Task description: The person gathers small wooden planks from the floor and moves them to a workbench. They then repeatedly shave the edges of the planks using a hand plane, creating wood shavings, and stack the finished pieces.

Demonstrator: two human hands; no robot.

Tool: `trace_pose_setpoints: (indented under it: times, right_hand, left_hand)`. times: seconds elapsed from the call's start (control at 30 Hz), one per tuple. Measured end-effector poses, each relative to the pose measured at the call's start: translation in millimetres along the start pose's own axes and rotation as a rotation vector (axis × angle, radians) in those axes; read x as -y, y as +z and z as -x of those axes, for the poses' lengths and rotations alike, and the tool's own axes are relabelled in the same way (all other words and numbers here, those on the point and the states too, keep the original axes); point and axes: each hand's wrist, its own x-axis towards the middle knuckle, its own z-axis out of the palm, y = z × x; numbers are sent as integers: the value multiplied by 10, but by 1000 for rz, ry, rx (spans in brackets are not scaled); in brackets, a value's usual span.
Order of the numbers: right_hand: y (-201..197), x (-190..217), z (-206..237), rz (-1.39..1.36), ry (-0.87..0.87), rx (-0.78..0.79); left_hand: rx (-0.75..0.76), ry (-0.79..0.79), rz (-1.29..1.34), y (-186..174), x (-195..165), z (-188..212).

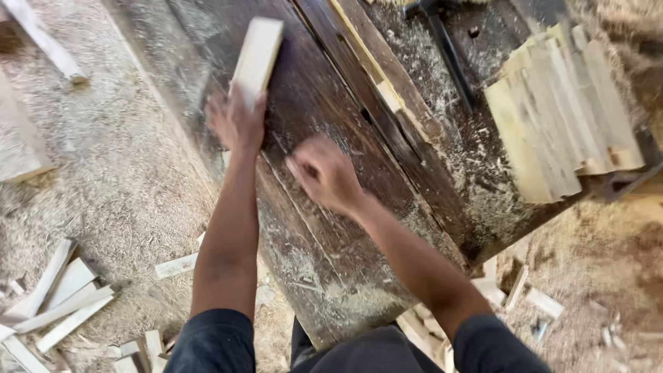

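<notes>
While gripped at its near end by the left hand (236, 121), pale wooden block (257, 59) lying flat on the dark workbench (324, 262), toward the bench's far left edge. Rectangular, sawn smooth; likely light, stiff, dry and not slippery; best taken across the narrow sides near one end. Right hand (324, 174) curled loosely over the bench's middle, blurred; holding something or nothing, cannot tell. Stack of similar wooden slats (559, 110) at the right edge; hammer (445, 45) near the far edge; offcuts (59, 297) on sawdust below.
</notes>
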Motion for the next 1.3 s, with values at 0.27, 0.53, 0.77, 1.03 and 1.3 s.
trace_pose_setpoints:
  times: [0.27, 0.53, 0.77, 1.03, 1.3]
  right_hand:
    - [-1150, 1542, 2294, -370, 916, 526]
    - [-1731, 1554, 3287, -919, 856, 176]
    - [-3498, 1041, 5190, -246, 1207, -280]
    - [-4079, 1080, 6292, 480, 1184, -461]
    - [-3650, 243, 3105, 613, 617, -293]
  left_hand:
    - [341, -622, 361, -1469, 820, 2424]
    - [841, -502, 1073, -2187, -1172, 4713]
    - [1001, 347, 949, -2120, -2143, 4429]
    - [1061, 256, 739, -2166, -2065, 4226]
    - [851, 232, 822, -2676, -1823, 4235]
